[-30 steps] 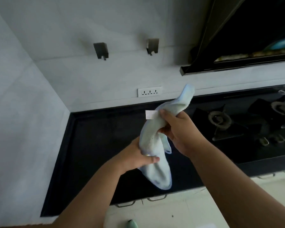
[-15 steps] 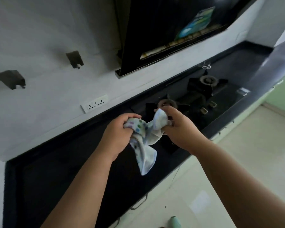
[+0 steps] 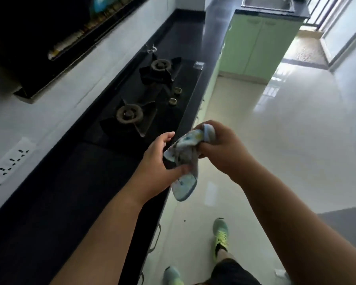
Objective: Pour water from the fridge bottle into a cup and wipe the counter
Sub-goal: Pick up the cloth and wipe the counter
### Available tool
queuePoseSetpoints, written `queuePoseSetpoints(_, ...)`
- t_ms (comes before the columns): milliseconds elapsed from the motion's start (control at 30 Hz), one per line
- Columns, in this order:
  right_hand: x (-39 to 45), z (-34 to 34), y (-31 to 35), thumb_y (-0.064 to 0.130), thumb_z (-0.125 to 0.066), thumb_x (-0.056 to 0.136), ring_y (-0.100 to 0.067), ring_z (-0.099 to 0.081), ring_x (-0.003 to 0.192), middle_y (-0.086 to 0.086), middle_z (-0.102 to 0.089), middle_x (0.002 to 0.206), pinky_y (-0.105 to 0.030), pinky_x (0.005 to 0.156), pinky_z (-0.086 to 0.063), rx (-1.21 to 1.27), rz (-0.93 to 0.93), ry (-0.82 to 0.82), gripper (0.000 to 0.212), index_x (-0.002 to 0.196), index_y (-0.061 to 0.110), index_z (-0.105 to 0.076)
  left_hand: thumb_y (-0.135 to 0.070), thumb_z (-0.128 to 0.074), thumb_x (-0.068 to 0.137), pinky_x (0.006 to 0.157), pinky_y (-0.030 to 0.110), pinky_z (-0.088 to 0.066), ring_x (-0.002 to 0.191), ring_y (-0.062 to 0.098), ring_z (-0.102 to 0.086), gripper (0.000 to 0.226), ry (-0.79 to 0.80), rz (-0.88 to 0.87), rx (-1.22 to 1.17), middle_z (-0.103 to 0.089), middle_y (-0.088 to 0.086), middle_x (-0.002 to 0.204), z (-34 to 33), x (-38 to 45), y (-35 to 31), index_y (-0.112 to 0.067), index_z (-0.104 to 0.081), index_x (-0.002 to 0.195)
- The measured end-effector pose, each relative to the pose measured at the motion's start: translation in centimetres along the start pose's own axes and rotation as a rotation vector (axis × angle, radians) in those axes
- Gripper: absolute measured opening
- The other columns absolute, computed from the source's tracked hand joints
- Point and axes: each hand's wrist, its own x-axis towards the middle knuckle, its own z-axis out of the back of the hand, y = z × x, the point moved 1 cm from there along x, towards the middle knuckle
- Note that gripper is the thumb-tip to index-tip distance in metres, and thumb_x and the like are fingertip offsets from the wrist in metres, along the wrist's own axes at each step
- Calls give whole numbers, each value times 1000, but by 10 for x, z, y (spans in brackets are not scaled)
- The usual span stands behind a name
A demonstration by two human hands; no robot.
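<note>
A light blue cloth (image 3: 185, 159) with small coloured spots hangs bunched between my two hands, over the front edge of the black counter (image 3: 56, 202). My right hand (image 3: 220, 149) grips its upper end in a fist. My left hand (image 3: 158, 163) holds its middle, thumb pressed on the fabric and fingers partly spread; the cloth's tail dangles below. No bottle or cup is in view.
A black gas hob (image 3: 146, 103) with two burners sits on the counter ahead, a range hood (image 3: 49, 38) above it. A wall socket strip (image 3: 12, 159) is at left. Green cabinets (image 3: 257, 42) and a sink stand at the far end. Glossy floor and my shoes (image 3: 220, 233) are on the right.
The view has swung right along the counter toward the far cabinets. Both hands have kept the cloth and carried it out over the counter's front edge, bunching it tighter.
</note>
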Motion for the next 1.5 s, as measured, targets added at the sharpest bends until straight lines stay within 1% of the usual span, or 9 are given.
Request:
queuePoseSetpoints(100, -19, 33, -10, -10, -63, 83, -35, -74, 90, -17, -73, 95, -51, 77, -65, 75, -38, -78, 29, 102, 12, -71, -38, -82, 85, 100, 28, -53, 116, -2, -63, 59, 190, 41, 26, -66, -15, 132, -30, 14, 1, -45, -54, 137)
queuePoseSetpoints(167, -29, 56, -22, -6, -65, 81, -34, -74, 88, -13, -74, 94, -53, 76, -65, 33, -71, -127, 31, 100, 17, -71, -29, -74, 93, 83, 26, -59, 94, 3, -72, 29, 186, 16, 24, -75, -8, 109, -48, 25, -10, -39, -65, 118)
queuePoseSetpoints(233, -36, 81, -37, -2, -67, 82, -31, -74, 86, -10, -74, 93, -51, 75, -65, 0, -113, -189, 29, 100, 20, -71, -28, -69, 97, 75, 27, -61, 85, 1, -72, 16, 134, -54, 126, -74, -9, 98, -66, 39, -25, -38, -67, 110)
queuePoseSetpoints(500, -38, 172, -85, 17, -72, 84, -24, -74, 80, -2, -73, 87, -52, 75, -63, -82, -189, -328, 19, 101, 26, -67, -14, -62, 98, 86, 28, -59, 99, 4, -69, 31, 103, -229, 228, -71, -9, 115, -147, 99, -75, -35, -73, 117)
queuePoseSetpoints(767, -4, 257, -126, 21, -73, 84, -7, -68, 80, 10, -72, 87, -26, 69, -56, -161, -219, -263, 20, 101, 31, -66, -18, -67, 98, 75, 13, -51, 93, -9, -64, 27, 158, -195, 277, -71, -16, 110, -209, 159, -105, -36, -74, 117)
queuePoseSetpoints(1067, 48, 341, -152, 21, -71, 86, -11, -68, 83, 9, -71, 89, -36, 74, -60, -204, -259, -259, 22, 105, 31, -65, -19, -65, 99, 69, -1, -44, 93, -15, -62, 26, 166, -196, 246, -69, -18, 106, -276, 239, -143, -38, -74, 115)
queuePoseSetpoints(1267, 114, 405, -181, 23, -72, 87, -13, -69, 83, 6, -71, 88, -39, 76, -61, -246, -309, -297, 20, 105, 29, -66, -20, -65, 99, 84, 19, -56, 98, -4, -66, 26, 219, -240, 208, -70, -10, 112, -326, 337, -166, -37, -75, 115)
queuePoseSetpoints(1400, 173, 452, -201, 25, -73, 87, -6, -67, 80, 10, -71, 86, -32, 73, -59, -269, -345, -344, 18, 102, 32, -65, -19, -65, 99, 78, 6, -47, 95, -6, -65, 25, 254, -273, 198, -70, -11, 109, -365, 421, -186, -35, -76, 114)
queuePoseSetpoints(1500, 220, 493, -212, 27, -75, 88, -3, -65, 80, 12, -70, 86, -26, 70, -56, -286, -370, -386, 17, 100, 33, -65, -17, -65, 98, 81, 14, -48, 94, -2, -63, 26, 302, -299, 217, -64, -19, 101, -389, 487, -212, -35, -76, 113)
